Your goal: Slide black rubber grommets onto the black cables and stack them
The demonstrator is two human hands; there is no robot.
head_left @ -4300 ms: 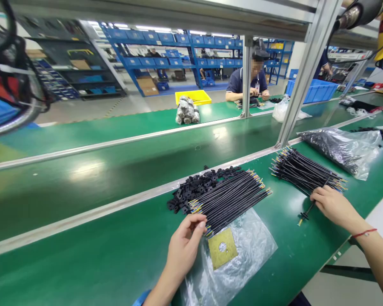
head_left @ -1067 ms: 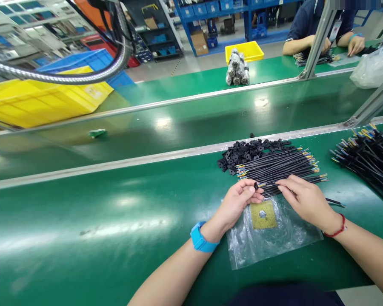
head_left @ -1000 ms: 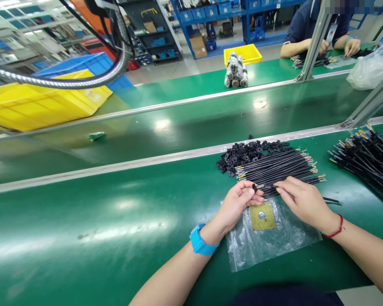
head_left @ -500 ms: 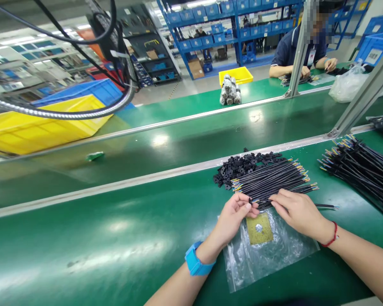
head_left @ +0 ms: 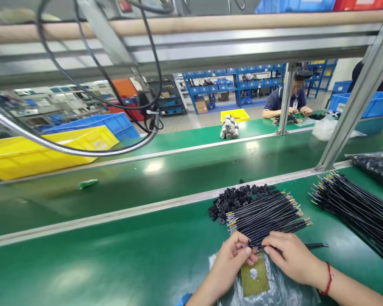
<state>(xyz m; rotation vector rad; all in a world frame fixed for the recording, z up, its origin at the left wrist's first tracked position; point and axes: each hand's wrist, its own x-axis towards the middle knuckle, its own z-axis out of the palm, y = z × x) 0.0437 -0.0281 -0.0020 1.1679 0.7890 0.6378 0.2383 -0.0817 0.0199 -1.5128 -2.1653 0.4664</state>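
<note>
A short black cable [head_left: 315, 245] with stripped, coloured wire ends lies in my right hand [head_left: 293, 257], gripped between thumb and fingers. At the cable's other end, my left hand [head_left: 231, 263] is closed in a pinch on a small black plastic part [head_left: 249, 242], with bluish wire ends showing at its fingertips. The fingers partly hide how part and cable meet. Just beyond both hands lies a row of black cables [head_left: 264, 216] with stripped ends. Behind it is a heap of small black plastic parts [head_left: 236, 199]. Below the hands, a yellowish square plate [head_left: 254, 282] with a hole sits on a clear plastic bag [head_left: 284, 293].
A large cable bundle [head_left: 354, 212] lies at right, near a dark filled bag [head_left: 376, 165]. A metal rail [head_left: 166, 208] edges the green bench. Metal posts [head_left: 347, 110] and hanging cables [head_left: 150, 140] stand beyond. A co-worker [head_left: 281, 100] sits across the bench.
The view has tilted up, so the hands and bench appear lower. Bluish wire ends now show at my left fingertips, beside the small black part. Both hands keep their grip.
</note>
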